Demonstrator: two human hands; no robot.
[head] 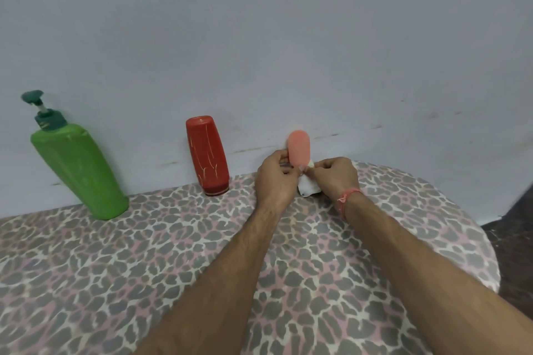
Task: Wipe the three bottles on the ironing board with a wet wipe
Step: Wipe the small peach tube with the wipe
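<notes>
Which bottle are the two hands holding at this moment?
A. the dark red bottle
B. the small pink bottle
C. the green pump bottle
B: the left hand grips the small pink bottle, and the right hand pinches a white wipe against it.

Green pump bottle (78, 170) and red bottle (207, 155), cap down, stand apart on the leopard-print ironing board (173, 253), both against the wall. Small pink bottle (299, 149) upright, held off the board; crumpled white wet wipe (308, 188) at its lower end.
</notes>
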